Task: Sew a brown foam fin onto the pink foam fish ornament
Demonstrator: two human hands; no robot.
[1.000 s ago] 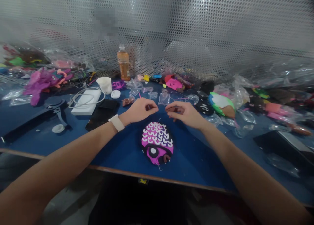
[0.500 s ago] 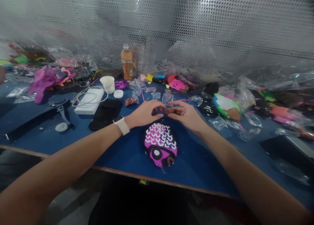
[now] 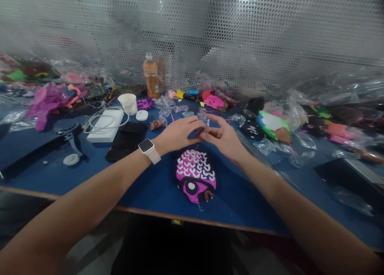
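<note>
A pink and purple oval piece with rows of white curved bits, a black band and a round black-and-white eye lies on the blue table, just below my hands. My left hand, with a watch on its wrist, is pinched above the piece's upper end. My right hand meets it there, thumb and fingers also pressed together. Whatever lies between the fingertips is too small to make out. Behind the fingers are clear plastic bits.
To the left are a black phone, a white box with a cable, a paper cup and a bottle. Right of my hands lie a green-edged piece and plastic wrappers. A perforated metal panel stands behind.
My hands have drawn together, and their fingertips now meet. The oval piece has stayed in place, while the view has shifted slightly.
</note>
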